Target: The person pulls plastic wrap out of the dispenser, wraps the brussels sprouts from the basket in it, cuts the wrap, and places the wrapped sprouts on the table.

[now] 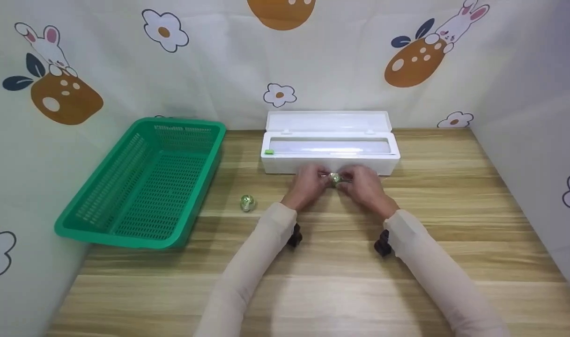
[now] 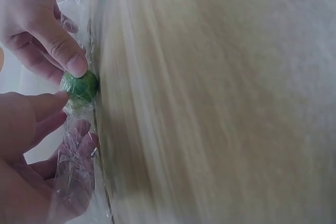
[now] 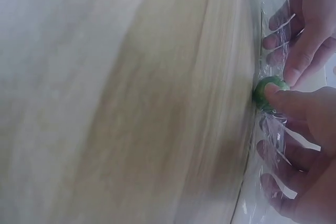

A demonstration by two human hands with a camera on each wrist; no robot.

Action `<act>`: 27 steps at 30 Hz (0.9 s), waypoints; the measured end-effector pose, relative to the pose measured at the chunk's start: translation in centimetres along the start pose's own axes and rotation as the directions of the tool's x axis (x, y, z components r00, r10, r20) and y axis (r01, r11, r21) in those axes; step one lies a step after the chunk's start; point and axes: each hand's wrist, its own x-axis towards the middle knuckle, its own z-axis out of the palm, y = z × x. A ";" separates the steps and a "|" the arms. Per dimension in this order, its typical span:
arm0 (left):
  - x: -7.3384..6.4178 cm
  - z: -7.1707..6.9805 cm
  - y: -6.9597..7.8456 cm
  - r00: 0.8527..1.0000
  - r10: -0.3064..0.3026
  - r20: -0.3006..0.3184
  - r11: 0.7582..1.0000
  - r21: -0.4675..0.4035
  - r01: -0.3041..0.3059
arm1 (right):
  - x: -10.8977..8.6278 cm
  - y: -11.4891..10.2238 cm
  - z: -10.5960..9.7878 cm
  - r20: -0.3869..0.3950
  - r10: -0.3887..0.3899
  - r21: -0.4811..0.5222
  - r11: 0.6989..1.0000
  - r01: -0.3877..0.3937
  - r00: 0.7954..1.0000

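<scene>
Both hands meet at a small round green fruit (image 1: 335, 178), lime-like and wrapped in clear cling film, in front of the white film dispenser (image 1: 331, 165). My left hand (image 1: 309, 185) pinches it from the left, the thumb at its side. From the other side my right hand (image 1: 363, 186) holds it, thumb pressed on the fruit (image 3: 265, 94) in the right wrist view. Crinkled cling film (image 2: 73, 174) trails past the fingers on both sides. A second wrapped green fruit (image 1: 247, 203) lies on the table to the left of the hands.
A green plastic basket (image 1: 170, 243) stands on the left of the wooden table (image 1: 331, 299). The dispenser's lid (image 1: 329, 121) is raised, and a small green slider (image 1: 269, 152) sits on its left end. Patterned cloth (image 1: 219, 70) hangs behind and at both sides.
</scene>
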 end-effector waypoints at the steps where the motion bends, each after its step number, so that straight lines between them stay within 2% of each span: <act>1: 0.0 0.0 -0.1 1.000 0.006 -0.001 1.000 -0.002 -0.006 | 0.0 0.0 0.0 0.002 0.007 0.001 1.000 -0.007 1.000; 11: -0.2 -0.1 -0.3 0.999 0.041 0.017 0.999 -0.001 -0.041 | 0.1 -0.1 0.0 0.002 0.030 0.032 0.999 -0.030 1.000; 15: -0.7 -0.7 -0.2 0.996 0.090 -0.007 0.995 0.041 -0.090 | -0.1 -0.1 0.2 0.003 0.015 0.019 1.000 -0.015 1.000; 18: -1.2 -1.9 0.0 0.987 0.148 -0.058 0.986 0.083 -0.143 | -0.3 -0.1 0.1 0.003 -0.002 -0.031 1.000 0.002 1.000; 20: -1.6 -3.0 -0.1 0.982 0.164 -0.096 0.983 0.094 -0.156 | -0.5 -0.1 -0.1 0.001 -0.009 -0.059 0.998 0.009 1.000; 23: -2.0 -4.7 -0.6 0.976 0.152 -0.158 0.986 0.093 -0.139 | -0.8 -0.3 -0.6 -0.005 -0.015 -0.074 0.997 0.014 1.000; 27: -2.5 -6.7 -2.2 0.961 0.120 -0.248 0.990 0.095 -0.099 | -1.0 -0.8 -1.4 -0.004 -0.033 -0.069 0.997 0.033 0.999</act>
